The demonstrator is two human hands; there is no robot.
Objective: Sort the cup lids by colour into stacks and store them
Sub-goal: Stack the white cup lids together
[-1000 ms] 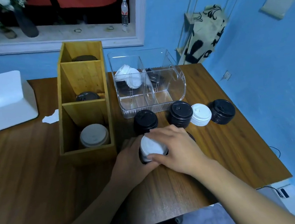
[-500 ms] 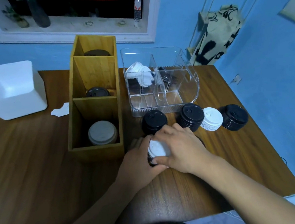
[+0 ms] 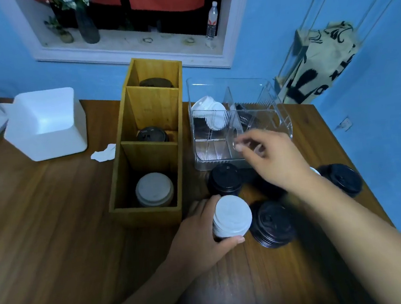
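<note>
Round ribbed white lid stack (image 3: 232, 218)

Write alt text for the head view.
A left hand grips a stack of white plastic cup lids on a brown wooden table, while the right hand reaches toward a clear plastic divided bin.
</note>
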